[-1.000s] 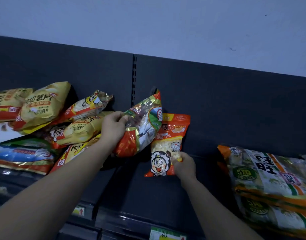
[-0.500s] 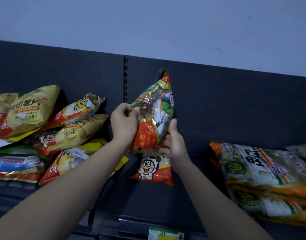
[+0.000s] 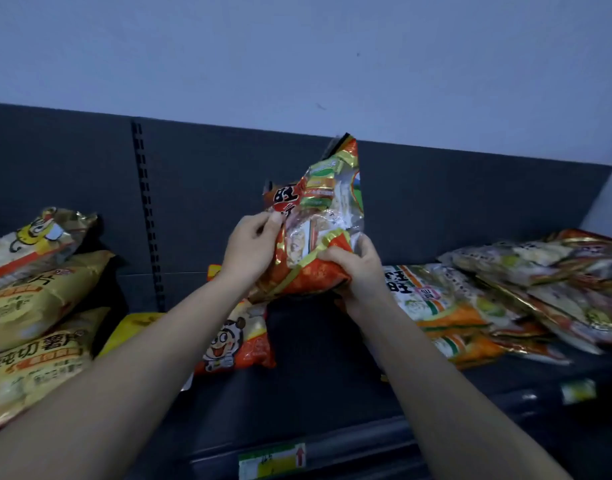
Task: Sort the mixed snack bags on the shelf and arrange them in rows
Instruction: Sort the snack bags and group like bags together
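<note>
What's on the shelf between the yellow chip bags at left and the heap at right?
Head view: an orange cartoon-face bag beside a flat yellow bag, then bare dark shelf. Left hand and right hand hold a red bag above.

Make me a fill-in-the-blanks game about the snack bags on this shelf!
The left hand and right hand grip exactly ___ snack bag.
The yellow chip bags sit on the ___ side of the shelf.
The price tag on the shelf edge carries a red ___.
Missing words: one, left, arrow.
</note>
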### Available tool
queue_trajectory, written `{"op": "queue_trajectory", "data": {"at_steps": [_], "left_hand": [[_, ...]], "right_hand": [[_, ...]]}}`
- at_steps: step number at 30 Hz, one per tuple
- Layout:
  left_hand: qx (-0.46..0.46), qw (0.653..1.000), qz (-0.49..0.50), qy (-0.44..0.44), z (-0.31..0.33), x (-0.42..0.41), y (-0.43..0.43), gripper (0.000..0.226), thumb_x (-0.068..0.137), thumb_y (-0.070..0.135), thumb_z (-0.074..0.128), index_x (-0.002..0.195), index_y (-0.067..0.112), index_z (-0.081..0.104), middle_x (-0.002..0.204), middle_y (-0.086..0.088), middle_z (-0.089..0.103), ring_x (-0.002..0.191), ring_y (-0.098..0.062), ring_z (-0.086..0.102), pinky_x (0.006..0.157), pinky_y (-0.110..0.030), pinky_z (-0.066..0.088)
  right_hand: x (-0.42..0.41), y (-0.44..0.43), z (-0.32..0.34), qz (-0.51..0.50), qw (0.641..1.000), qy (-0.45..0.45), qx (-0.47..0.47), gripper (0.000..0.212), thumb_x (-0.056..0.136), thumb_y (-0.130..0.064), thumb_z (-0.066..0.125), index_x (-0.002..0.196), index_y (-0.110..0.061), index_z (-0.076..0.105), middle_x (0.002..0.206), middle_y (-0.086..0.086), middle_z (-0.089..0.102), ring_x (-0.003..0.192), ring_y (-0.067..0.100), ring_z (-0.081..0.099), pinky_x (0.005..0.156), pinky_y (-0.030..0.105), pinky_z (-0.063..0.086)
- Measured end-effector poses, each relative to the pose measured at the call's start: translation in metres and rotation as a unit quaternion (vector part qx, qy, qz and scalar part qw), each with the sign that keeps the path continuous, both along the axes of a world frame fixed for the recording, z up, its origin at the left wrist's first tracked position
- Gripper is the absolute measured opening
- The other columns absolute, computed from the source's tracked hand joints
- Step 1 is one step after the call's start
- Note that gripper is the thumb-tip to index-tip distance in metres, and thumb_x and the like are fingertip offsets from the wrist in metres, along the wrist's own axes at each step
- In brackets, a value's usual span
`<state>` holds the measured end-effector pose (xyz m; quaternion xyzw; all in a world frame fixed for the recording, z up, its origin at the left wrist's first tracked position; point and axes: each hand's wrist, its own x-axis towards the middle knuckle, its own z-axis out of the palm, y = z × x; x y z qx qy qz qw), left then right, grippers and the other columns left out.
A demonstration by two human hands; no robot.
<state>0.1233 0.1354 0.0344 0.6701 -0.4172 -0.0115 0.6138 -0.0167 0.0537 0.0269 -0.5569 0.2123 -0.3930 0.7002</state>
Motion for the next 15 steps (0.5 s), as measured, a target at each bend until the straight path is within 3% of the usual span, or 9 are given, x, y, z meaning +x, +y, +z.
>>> {"op": "queue_trajectory", "data": {"at_steps": [1,3,5,8,11,13,15], "left_hand": [[0.031,1.0,0.002,0.004,-0.003,-0.003,-0.008,0.037,0.1,0.038,0.043,0.107,0.009,0.066,0.102,0.001,0.061,0.094,-0.014,0.056,0.081,-0.032,0.042],[0.117,0.992,0.011,0.04,-0.009,-0.008,-0.027,0.052,0.098,0.048,0.041,0.139,0.016,0.047,0.134,-0.002,0.052,0.121,-0.02,0.05,0.097,-0.034,0.041],[0.171,0.978,-0.031,0.113,-0.015,-0.016,-0.047,0.07,0.093,0.061,0.041,0.147,0.019,0.033,0.148,-0.006,0.041,0.133,-0.027,0.042,0.106,-0.041,0.039],[0.18,0.96,-0.115,0.182,-0.016,-0.031,-0.08,0.084,0.079,0.078,0.044,0.142,0.021,0.04,0.139,-0.006,0.051,0.122,-0.029,0.051,0.09,-0.043,0.048],[0.19,0.945,-0.167,0.208,-0.013,-0.054,-0.119,0.098,0.066,0.086,0.051,0.139,0.02,0.045,0.134,-0.003,0.057,0.114,-0.021,0.057,0.085,-0.035,0.048],[0.188,0.937,-0.2,0.216,-0.009,-0.075,-0.146,0.074,0.08,0.074,0.048,0.127,0.018,0.057,0.121,-0.002,0.064,0.1,-0.016,0.063,0.072,-0.028,0.048],[0.187,0.933,-0.217,0.218,-0.007,-0.096,-0.177,0.056,0.09,0.063,0.046,0.116,0.016,0.063,0.111,-0.004,0.069,0.094,-0.018,0.067,0.076,-0.032,0.053]], "right_hand": [[-0.011,-0.007,0.003,-0.012,1.0,-0.011,0.015,0.056,0.063,-0.007,0.074,0.115,-0.012,0.053,0.109,0.018,0.066,0.095,0.035,0.067,0.073,0.047,0.06],[-0.032,-0.022,0.009,-0.042,0.998,-0.029,0.023,0.043,0.074,-0.003,0.071,0.111,-0.012,0.051,0.104,0.014,0.064,0.084,0.029,0.067,0.053,0.033,0.057],[-0.054,-0.038,0.014,-0.061,0.997,-0.04,0.022,0.033,0.081,-0.003,0.067,0.108,-0.016,0.052,0.103,0.01,0.064,0.082,0.024,0.066,0.052,0.029,0.052],[-0.085,-0.068,0.019,-0.078,0.995,-0.059,0.029,0.027,0.084,-0.004,0.065,0.101,-0.019,0.051,0.096,0.007,0.064,0.079,0.021,0.064,0.059,0.032,0.052],[-0.116,-0.101,0.02,-0.088,0.992,-0.073,0.048,0.023,0.084,-0.005,0.063,0.092,-0.021,0.048,0.088,0.006,0.063,0.074,0.02,0.063,0.062,0.034,0.05],[-0.137,-0.125,0.022,-0.09,0.99,-0.086,0.064,0.026,0.081,-0.006,0.066,0.095,-0.019,0.048,0.088,0.006,0.064,0.076,0.02,0.063,0.064,0.035,0.052],[-0.16,-0.15,0.025,-0.098,0.987,-0.095,0.083,0.037,0.077,-0.008,0.069,0.108,-0.014,0.051,0.095,0.009,0.065,0.084,0.023,0.064,0.066,0.038,0.057]]}}
